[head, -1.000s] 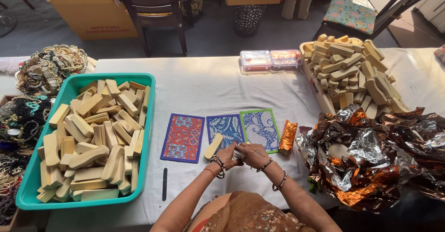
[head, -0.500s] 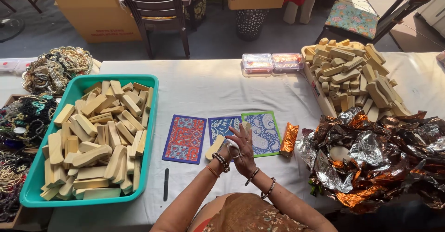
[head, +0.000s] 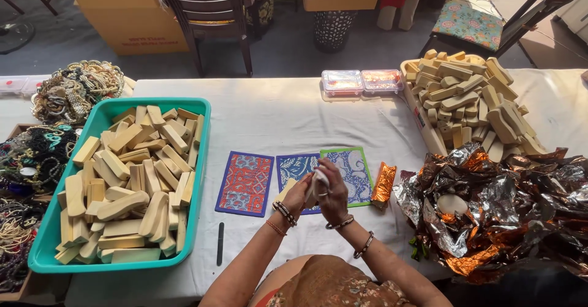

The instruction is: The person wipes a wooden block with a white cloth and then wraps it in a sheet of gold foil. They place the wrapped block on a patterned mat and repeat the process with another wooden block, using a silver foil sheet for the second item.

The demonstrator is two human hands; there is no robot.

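I see my left hand [head: 298, 195] and right hand [head: 334, 192] together, fingers clamped on a small white cloth [head: 320, 183] over the patterned cards [head: 245, 183], the teal tray [head: 202, 160] at nine o'clock.

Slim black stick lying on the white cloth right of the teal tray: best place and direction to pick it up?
Probably pinch the slim black stick at mid-length from above, grip across its narrow width. It lies flat on the white tablecloth, running near-to-far, apart from the teal plastic tray, with bare cloth both sides for fingertips.
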